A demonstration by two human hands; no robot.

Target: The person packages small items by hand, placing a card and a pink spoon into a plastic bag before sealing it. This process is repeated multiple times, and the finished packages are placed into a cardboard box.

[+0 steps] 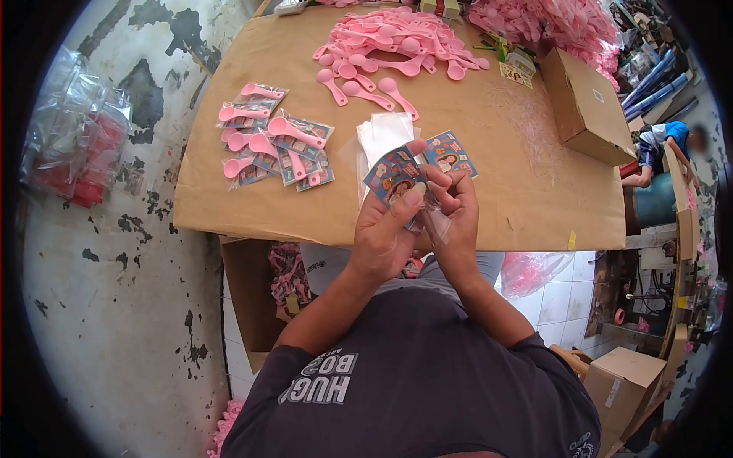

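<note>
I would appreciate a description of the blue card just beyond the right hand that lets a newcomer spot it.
On the brown table, find the white pile. Just right of it lies the blue printed card: unheld, unlike the similar card in the left hand, and spoonless, unlike the packets at far left.

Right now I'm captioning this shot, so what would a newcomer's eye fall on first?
Probably the large heap of pink spoons at the far side of the brown table. Next might come the printed card in the left hand and the clear plastic at the right hand, over the table's near edge. The cluster of spoon packets on the table's left also stands out.
</note>
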